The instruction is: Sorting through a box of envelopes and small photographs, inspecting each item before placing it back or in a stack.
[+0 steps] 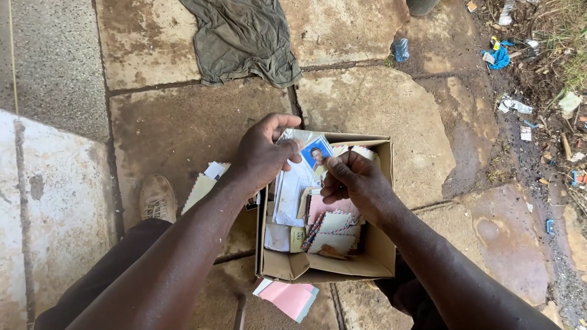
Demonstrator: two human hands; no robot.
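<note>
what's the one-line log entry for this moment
left hand: holds paper stack | right hand: pinches small photo | cardboard box: open, full of envelopes | pink paper: on ground by box

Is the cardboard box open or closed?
Open. The cardboard box has its flaps folded out, and envelopes and papers show inside, under both hands.

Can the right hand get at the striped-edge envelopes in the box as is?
Probably yes. The right hand hovers just above the open cardboard box, and the striped-edge envelopes lie uncovered directly under it. But its fingers are pinching a small photo together with the left hand, so it would need to let go first.
</note>
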